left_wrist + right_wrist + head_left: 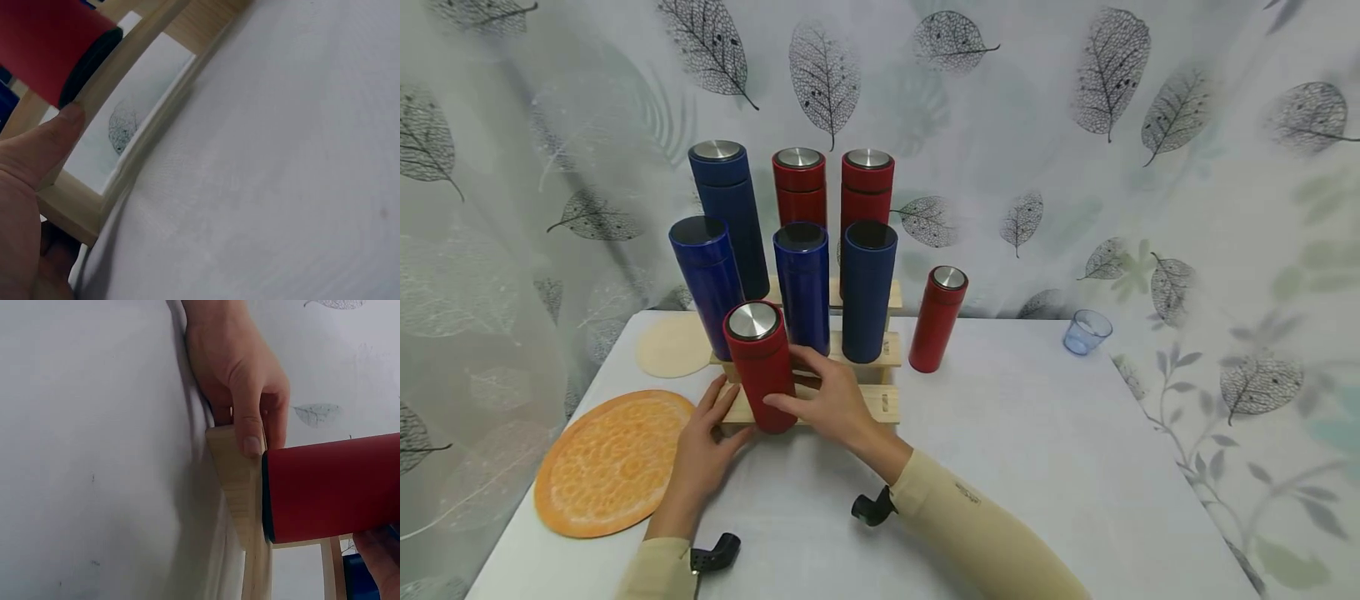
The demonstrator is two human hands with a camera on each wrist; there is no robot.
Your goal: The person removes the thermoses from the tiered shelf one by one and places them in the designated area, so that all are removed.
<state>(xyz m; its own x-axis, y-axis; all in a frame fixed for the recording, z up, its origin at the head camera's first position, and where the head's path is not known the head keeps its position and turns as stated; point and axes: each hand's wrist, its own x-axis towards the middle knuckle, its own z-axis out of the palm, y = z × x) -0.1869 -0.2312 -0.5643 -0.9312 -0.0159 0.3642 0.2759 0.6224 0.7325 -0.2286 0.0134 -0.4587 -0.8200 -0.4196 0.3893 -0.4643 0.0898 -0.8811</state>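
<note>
A red thermos flask (763,375) with a silver lid stands on the lowest step of a wooden tiered rack (883,406), at its left end. My right hand (842,407) holds the flask from its right side, thumb in front and fingers behind. At the rack's lower left corner, my left hand (700,454) grips the wood. In the right wrist view that hand's thumb (251,440) lies along the step's front edge, close to the flask's dark base. Blue flasks (802,292) fill the middle step; on the top step are a tall blue flask (733,221) and two red ones (799,196).
Right of the rack, another red flask (936,329) stands on the white table. A small blue glass (1086,335) sits near the far right corner. On the left lie an orange round mat (613,462) and a beige disc (673,343). Leaf-printed curtain (1000,108) surrounds the table.
</note>
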